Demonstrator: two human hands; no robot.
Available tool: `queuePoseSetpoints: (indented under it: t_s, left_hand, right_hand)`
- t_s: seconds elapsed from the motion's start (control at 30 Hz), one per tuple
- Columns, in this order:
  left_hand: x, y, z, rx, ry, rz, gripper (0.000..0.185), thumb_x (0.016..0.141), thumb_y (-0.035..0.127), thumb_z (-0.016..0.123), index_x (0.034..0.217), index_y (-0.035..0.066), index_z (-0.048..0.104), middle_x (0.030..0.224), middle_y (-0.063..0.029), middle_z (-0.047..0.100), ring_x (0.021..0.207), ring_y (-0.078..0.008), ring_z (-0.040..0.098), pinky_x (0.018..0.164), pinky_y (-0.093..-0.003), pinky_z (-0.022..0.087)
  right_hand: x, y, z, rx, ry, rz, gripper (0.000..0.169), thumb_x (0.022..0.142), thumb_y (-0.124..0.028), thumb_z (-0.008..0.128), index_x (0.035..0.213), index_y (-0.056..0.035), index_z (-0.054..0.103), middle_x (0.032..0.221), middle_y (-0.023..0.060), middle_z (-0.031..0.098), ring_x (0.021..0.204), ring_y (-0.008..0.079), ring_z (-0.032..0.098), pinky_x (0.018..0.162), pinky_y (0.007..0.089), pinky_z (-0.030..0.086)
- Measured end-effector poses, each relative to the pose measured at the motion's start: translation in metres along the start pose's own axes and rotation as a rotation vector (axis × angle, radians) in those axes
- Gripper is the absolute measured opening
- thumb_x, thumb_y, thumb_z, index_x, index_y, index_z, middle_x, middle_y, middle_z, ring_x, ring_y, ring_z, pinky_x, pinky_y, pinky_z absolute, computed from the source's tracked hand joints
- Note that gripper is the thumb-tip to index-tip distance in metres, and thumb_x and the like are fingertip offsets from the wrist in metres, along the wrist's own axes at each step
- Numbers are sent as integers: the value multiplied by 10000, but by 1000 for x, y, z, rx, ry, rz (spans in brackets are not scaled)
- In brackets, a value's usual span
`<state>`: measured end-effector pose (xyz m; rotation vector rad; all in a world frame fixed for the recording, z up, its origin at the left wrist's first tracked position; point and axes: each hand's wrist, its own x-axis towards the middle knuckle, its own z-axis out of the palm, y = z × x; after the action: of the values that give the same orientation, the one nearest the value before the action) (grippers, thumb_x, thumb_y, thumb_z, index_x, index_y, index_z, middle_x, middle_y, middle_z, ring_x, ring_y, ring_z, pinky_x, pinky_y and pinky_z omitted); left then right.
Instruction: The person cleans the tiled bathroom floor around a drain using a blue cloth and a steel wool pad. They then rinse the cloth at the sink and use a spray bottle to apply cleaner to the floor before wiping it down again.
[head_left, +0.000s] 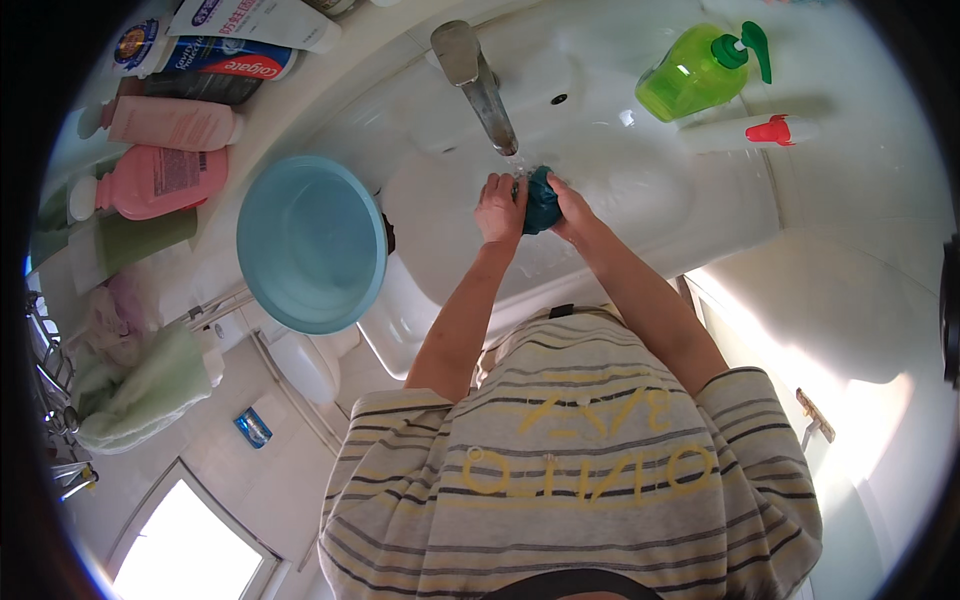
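Observation:
A bunched, dark teal cloth (541, 202) is held between my two hands over the basin of a white ceramic sink (660, 187). My left hand (501, 208) grips it from the left, the fingers bent and the thumb side against it. From the right, my right hand (573, 208) holds the other side, with fingers partly hidden behind the cloth. The metal faucet (487, 105) points down just above my hands, and water runs from its spout onto them. Wet splashes show on the basin around the cloth.
A light blue plastic basin (311, 244) rests at the sink's left side. Beyond it, a shelf holds tubes and a pink bottle (161, 181). A green soap pump bottle (694, 71) and a red-tipped white tube (769, 130) lie at the right rim.

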<state>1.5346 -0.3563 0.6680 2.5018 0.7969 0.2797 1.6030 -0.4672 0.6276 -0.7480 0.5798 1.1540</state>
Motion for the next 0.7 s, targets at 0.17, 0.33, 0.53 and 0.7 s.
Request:
queuePoseSetpoints:
  t_s: [0.17, 0.33, 0.53, 0.7]
  left_hand:
    - [-28, -58, 24, 434, -137, -63, 417, 815, 290, 712, 1177, 163, 548, 1244, -83, 456, 1191, -332, 432, 874, -517, 438]
    - [-36, -33, 40, 364, -467, 95, 579, 758, 193, 715, 1298, 166, 511, 1323, -88, 436, 1177, -344, 458, 928, -465, 453]
    - [-2, -23, 24, -397, -352, -140, 304, 762, 93, 531, 1028, 19, 658, 946, -181, 679, 879, -373, 648, 838, -413, 515]
    - [-23, 117, -20, -494, -277, 173, 171, 826, 205, 594, 875, 44, 626, 881, -166, 638, 828, -358, 627, 731, -430, 516]
  right_hand:
    - [-16, -16, -4, -367, 401, 106, 580, 971, -397, 532, 1455, -160, 318, 1480, 90, 320, 1363, 278, 331, 957, 565, 446]
    - [-12, -11, -22, -417, 469, 86, 700, 957, -407, 542, 1523, -287, 149, 1569, 71, 196, 1405, 309, 266, 1003, 637, 366]
    - [-15, -24, -7, -112, 368, 136, 559, 935, -459, 553, 1409, -216, 383, 1439, 93, 381, 1304, 332, 377, 960, 661, 385]
    - [13, -19, -84, 410, -783, 65, 380, 976, -450, 465, 1143, -124, 570, 1063, 78, 606, 968, 235, 589, 899, 438, 486]
